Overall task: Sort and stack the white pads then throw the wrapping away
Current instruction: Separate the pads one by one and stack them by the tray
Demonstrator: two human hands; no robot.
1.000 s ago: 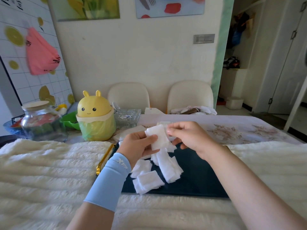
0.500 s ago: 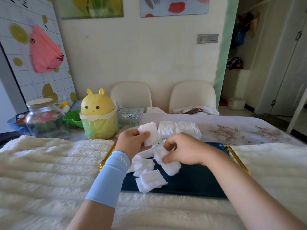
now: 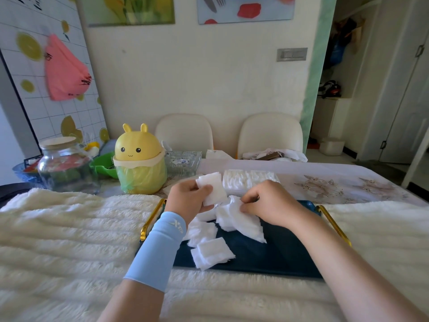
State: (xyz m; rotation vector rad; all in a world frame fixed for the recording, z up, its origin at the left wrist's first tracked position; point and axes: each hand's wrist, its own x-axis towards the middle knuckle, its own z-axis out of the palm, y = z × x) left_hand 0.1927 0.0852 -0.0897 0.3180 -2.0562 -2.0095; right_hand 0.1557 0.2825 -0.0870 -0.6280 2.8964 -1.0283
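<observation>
My left hand [image 3: 189, 198] holds a small stack of white pads [image 3: 213, 188] upright, thumb across its front, above the back left of a dark blue tray [image 3: 274, 256] with gold handles. My right hand [image 3: 267, 203] pinches a loose white pad [image 3: 239, 219] from the heap lying on the tray. Two more loose pads [image 3: 212, 252] lie nearer me on the tray's left side. A packet of white pads in clear wrapping [image 3: 249, 178] sits on the table just behind the tray.
A yellow bunny-shaped bin [image 3: 139, 161] with a green liner stands behind the tray at left, beside a glass jar [image 3: 66, 165] and a glass dish [image 3: 182, 160]. A fluffy white cloth [image 3: 69, 240] covers the table's near part. Two chairs [image 3: 270, 133] stand behind.
My right hand left the stack in my left hand, dropped to the tray and pinched another loose pad. My left hand kept the stack raised, shifting slightly left.
</observation>
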